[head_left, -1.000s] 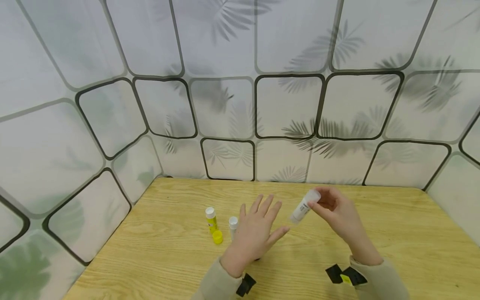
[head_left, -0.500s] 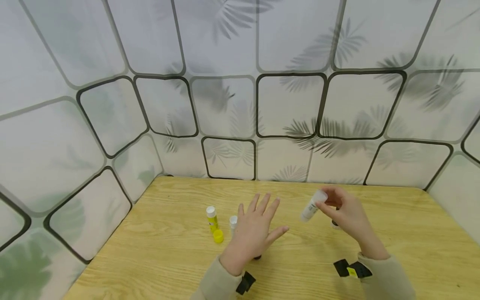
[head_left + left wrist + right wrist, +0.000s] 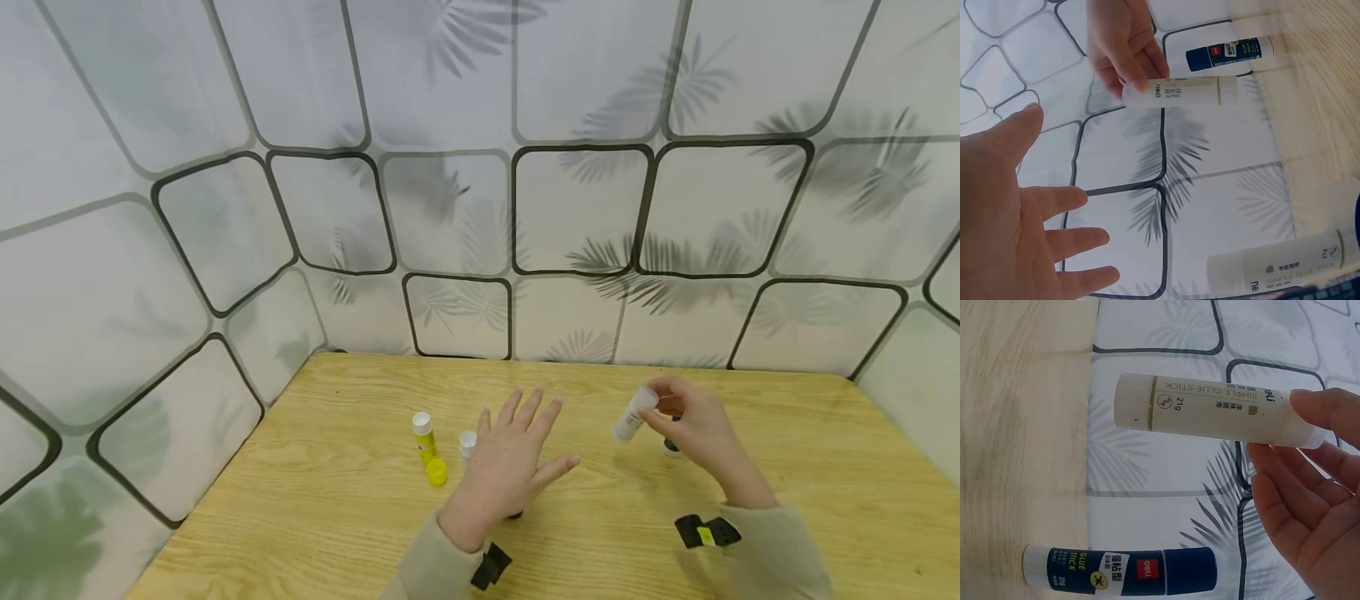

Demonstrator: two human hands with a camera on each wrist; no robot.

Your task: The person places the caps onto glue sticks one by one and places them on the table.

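A white glue stick is pinched near its upper end by the right hand, tilted above the table. Beyond that hand a dark blue glue stick stands upright, mostly covered in the head view. The left hand hovers with its fingers spread, holding nothing. Partly behind it stands another white glue stick.
On the wooden table, left of the left hand, stand a yellow glue stick with a white top and a small yellow cap. A patterned curtain surrounds the back and sides. Something dark shows beside the left wrist.
The right hand has moved right with the white glue stick, and the dark blue stick has come partly into view behind it. The left hand has hardly moved.
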